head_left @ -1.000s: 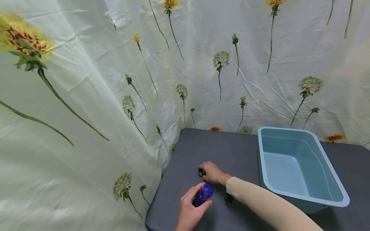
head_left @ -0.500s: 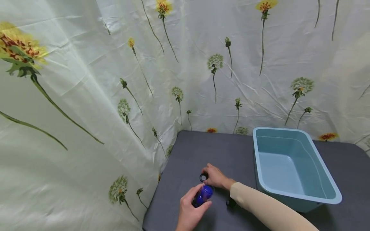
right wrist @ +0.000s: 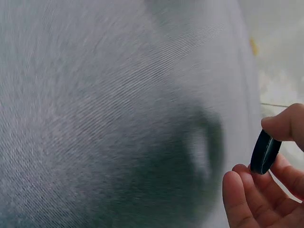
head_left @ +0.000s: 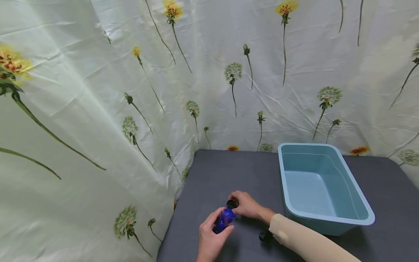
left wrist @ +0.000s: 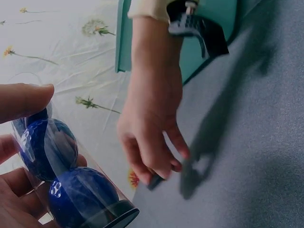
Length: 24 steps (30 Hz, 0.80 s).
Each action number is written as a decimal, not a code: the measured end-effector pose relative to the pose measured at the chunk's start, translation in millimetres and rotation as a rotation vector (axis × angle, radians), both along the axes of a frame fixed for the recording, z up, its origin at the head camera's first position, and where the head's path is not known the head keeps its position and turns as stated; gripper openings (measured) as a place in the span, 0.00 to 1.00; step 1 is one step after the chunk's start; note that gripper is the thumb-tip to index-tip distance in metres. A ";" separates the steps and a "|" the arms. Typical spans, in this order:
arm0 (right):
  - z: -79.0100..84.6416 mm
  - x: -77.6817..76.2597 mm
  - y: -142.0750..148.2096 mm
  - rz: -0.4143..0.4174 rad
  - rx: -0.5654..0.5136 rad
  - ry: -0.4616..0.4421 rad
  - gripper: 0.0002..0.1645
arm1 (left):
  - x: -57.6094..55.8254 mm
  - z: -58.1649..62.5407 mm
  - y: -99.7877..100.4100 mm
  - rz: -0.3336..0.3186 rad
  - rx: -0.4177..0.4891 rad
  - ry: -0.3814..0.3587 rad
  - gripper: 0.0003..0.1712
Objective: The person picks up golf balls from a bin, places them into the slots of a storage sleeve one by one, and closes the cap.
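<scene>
My left hand (head_left: 211, 236) grips a clear plastic tube (head_left: 225, 219) tilted above the table. Dimpled blue golf balls (left wrist: 83, 195) are stacked inside it, and a black cap (left wrist: 122, 216) covers the end farther from my thumb. In the left wrist view the thumb lies by the tube's other end, which shows no cap. Between thumb and fingers, my right hand (head_left: 247, 204) pinches a round black lid (right wrist: 265, 153). In the head view this lid is just beyond the tube's uncapped end.
A light-blue plastic tub (head_left: 327, 219) stands to the right on the dark grey table (head_left: 229, 167). A black device (left wrist: 202, 33) is strapped to the right wrist. White flowered cloth (head_left: 209, 65) hangs behind and at the left.
The right hand has brought the lid closer to the tube's uncapped end and turned it. My left hand keeps its hold. The head view has swung slightly right.
</scene>
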State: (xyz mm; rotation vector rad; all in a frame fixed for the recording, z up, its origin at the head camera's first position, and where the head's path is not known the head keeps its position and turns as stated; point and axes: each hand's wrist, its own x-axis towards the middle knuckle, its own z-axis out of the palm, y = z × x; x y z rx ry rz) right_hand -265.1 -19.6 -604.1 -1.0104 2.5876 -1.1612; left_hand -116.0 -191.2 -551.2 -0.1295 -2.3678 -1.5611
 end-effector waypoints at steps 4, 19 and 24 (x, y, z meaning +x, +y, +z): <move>14.1 9.0 8.3 -0.027 -0.052 -0.023 0.25 | -6.2 -3.9 2.7 0.029 -0.002 0.024 0.31; 72.0 35.6 31.7 0.008 -0.133 -0.026 0.26 | -24.4 -3.2 7.4 0.120 -0.037 0.081 0.33; 80.8 41.7 39.5 0.016 -0.177 -0.084 0.27 | -24.9 -4.0 13.0 0.103 -0.025 0.041 0.33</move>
